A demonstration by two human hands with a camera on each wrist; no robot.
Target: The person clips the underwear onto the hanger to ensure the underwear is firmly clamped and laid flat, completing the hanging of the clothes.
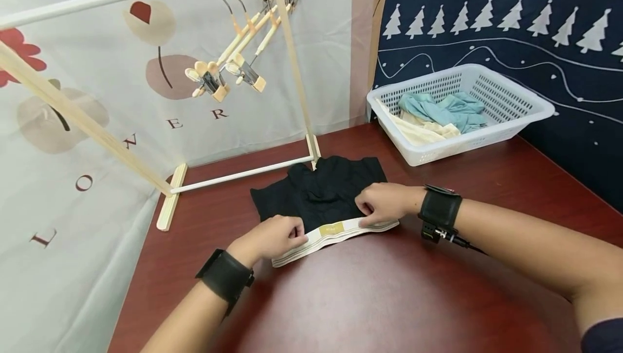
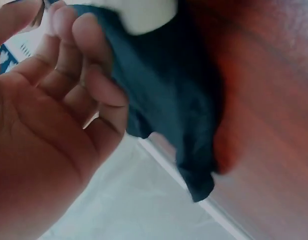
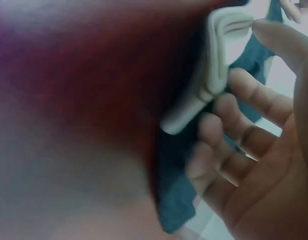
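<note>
Black garment: a small black fabric garment with a cream elastic waistband [image 1: 323,193] lies flat on the dark red wooden bench [image 1: 389,299], near the middle, waistband toward the near edge.
Waistband label: a mustard-yellow tag [image 1: 332,229] sits at the centre of the band, between the two hands.
Left hand: the left hand [image 1: 272,238] rests on the left end of the waistband; its grip is curled, fingertips pinching the band's edge.
Right hand: the right hand [image 1: 384,203] lies on the right part of the garment; its grip is curled, with thumb and fingers closed on the waistband, as the right wrist view shows.
Wrist bands: a black strap circles each wrist.
Rack: a pale wooden clothes rack with a white rail [image 1: 292,72] stands at the far left of the bench, just beyond the garment; wooden clip hangers [image 1: 229,69] hang from it.
Basket: a white perforated plastic basket [image 1: 530,105] at the far right holds teal and cream cloths [image 1: 440,112].
</note>
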